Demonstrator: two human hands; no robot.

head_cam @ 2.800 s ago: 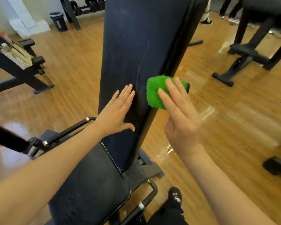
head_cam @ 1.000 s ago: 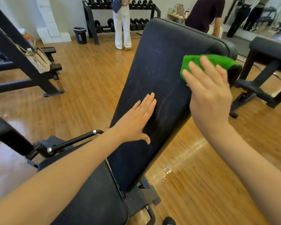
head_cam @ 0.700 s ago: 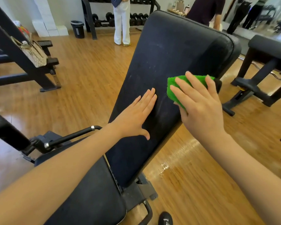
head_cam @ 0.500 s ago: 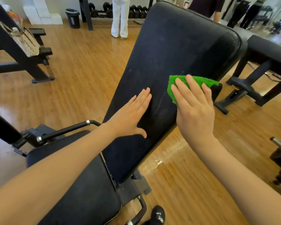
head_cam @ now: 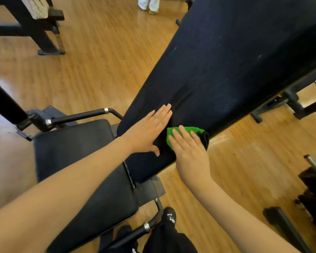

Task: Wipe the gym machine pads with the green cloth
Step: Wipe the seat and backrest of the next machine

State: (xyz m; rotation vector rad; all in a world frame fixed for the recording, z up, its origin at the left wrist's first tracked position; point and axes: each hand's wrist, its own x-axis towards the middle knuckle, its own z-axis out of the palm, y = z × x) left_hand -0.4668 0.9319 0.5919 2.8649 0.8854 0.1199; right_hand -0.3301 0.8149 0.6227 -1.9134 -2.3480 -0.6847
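Green cloth (head_cam: 182, 131): folded, lying against the lower right edge of the backrest pad (head_cam: 217, 73), pinned there under my right hand (head_cam: 189, 152). A dark strip of the cloth shows at its right end, over the pad's side.

Right hand: fingers straight and together, flat on top of the cloth, pressing it to the pad; nothing curled round it.

Left hand (head_cam: 148, 133): flat, fingers extended and close together, thumb spread out to the side, palm resting on the bare backrest pad just left of the cloth. It holds nothing.

Backrest pad: black, tilted, running up and away to the upper right, pale scuffs on its surface.

Seat pad (head_cam: 77, 161): black, below my left forearm, meeting the backrest's lower end.

Handle bar (head_cam: 84, 116): black with a metal ring, left of the backrest.

Wooden floor (head_cam: 98, 52): around the bench.
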